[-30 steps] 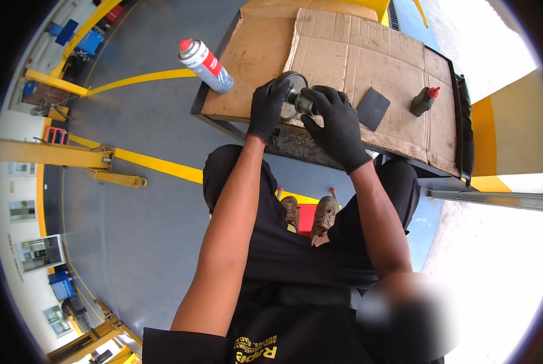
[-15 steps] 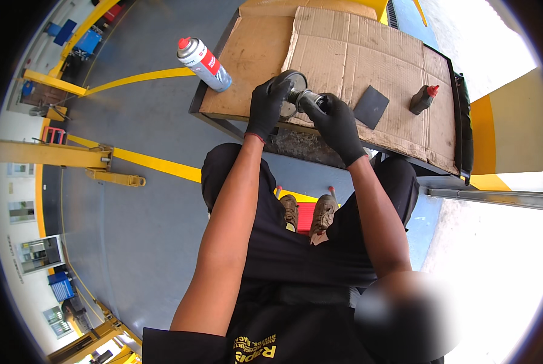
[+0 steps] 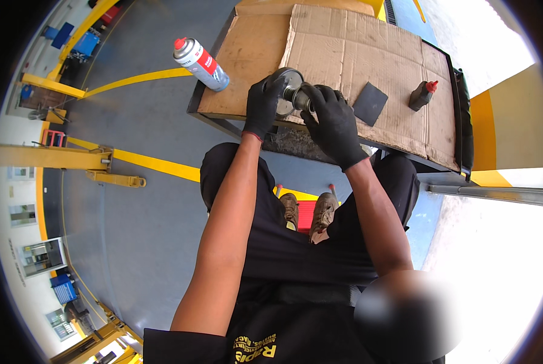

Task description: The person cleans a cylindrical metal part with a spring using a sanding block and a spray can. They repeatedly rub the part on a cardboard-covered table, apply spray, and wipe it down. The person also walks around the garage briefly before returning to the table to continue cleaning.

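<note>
Over the near edge of a cardboard-topped table, my left hand [image 3: 262,108] in a black glove grips the rim of a metal part with a round flange and a short shaft [image 3: 302,99]. The part's shaft points to the right. My right hand [image 3: 335,126], gloved too, has its fingers curled round the shaft's outer end. Its fingertips are partly hidden behind the hand. To the right of the hands a dark square sheet [image 3: 370,104] lies flat on the cardboard. Farther right stands a small dark bottle with a red cap [image 3: 421,97].
A spray can with a red cap [image 3: 202,64] stands at the table's left edge. Cardboard sheets [image 3: 350,45] cover the tabletop. My knees are under its near edge, with my shoes [image 3: 323,213] by a red surface. A yellow lift arm [image 3: 117,178] reaches across the floor at left.
My right hand has turned and its fingers have shifted round the shaft, now more over its top. The left hand keeps its grip on the flange.
</note>
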A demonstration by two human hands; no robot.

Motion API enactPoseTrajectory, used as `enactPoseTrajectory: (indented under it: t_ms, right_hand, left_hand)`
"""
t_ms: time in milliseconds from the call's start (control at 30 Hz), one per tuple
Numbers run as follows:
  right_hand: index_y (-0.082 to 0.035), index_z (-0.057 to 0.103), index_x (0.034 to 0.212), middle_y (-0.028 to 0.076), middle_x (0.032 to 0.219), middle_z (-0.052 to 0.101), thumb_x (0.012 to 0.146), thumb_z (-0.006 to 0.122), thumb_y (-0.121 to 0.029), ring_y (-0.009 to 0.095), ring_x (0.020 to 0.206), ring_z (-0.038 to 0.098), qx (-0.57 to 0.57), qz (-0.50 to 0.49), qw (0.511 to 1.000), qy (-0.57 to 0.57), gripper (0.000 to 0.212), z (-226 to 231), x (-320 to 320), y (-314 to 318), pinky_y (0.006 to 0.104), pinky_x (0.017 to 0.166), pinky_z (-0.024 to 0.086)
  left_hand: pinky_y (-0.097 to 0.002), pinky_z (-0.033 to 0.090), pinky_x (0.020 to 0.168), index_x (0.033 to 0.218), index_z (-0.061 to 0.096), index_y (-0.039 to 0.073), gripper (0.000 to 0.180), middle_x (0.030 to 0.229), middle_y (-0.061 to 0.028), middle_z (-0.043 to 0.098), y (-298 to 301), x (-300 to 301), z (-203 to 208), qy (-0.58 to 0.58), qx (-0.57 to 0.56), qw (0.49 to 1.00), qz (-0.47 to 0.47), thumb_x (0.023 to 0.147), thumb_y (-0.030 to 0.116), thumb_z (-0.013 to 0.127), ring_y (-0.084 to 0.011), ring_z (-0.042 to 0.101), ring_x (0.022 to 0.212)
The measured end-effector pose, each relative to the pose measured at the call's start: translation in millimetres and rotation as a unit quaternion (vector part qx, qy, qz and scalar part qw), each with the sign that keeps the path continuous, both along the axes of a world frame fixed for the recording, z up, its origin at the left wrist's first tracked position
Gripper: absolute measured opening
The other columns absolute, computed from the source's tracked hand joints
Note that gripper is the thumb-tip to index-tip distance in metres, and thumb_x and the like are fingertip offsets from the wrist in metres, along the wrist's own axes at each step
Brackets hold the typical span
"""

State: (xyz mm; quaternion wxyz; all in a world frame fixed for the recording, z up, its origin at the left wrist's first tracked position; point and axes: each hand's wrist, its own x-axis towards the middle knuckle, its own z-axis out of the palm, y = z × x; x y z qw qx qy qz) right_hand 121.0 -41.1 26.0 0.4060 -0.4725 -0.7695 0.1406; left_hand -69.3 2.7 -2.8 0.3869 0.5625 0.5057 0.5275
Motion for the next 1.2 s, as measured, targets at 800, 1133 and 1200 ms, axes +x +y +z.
enactPoseTrajectory:
  t_ms: [800, 1133, 1200]
  right_hand:
    - [-0.006, 0.062, 0.122, 0.014, 0.103, 0.066, 0.08, 0.079, -0.022, 0.034, 0.093, 0.065, 0.087, -0.007, 0.996, -0.019, 0.047, 17, 5, 3, 0.0421, 0.079, 0.054]
    - [-0.007, 0.068, 0.113, 0.013, 0.096, 0.07, 0.079, 0.081, -0.029, 0.03, 0.086, 0.069, 0.102, -0.015, 0.992, -0.069, 0.043, 5, 8, 6, 0.0412, 0.076, 0.055]
    - [-0.006, 0.069, 0.11, 0.012, 0.091, 0.07, 0.078, 0.082, -0.032, 0.03, 0.081, 0.069, 0.098, -0.012, 0.995, -0.01, 0.043, 4, 7, 10, 0.0414, 0.074, 0.055]
  left_hand:
    - [-0.0329, 0.052, 0.081, 0.114, 0.071, -0.003, 0.041, 0.099, -0.0101, 0.075, 0, 1, 1, -0.012, -0.005, 1.0, -0.01, 0.096, 0.032, 0.062, -0.0146, 0.067, 0.09]
    - [-0.0341, 0.052, 0.082, 0.114, 0.071, -0.004, 0.041, 0.101, -0.0138, 0.075, 1, 2, 1, 0.009, -0.002, 1.0, -0.003, 0.096, 0.032, 0.061, -0.0174, 0.069, 0.092]
    - [-0.0342, 0.052, 0.081, 0.112, 0.071, -0.004, 0.041, 0.099, -0.0139, 0.075, 2, 2, 0, 0.0, 0.002, 1.0, 0.002, 0.096, 0.033, 0.061, -0.0173, 0.069, 0.09]
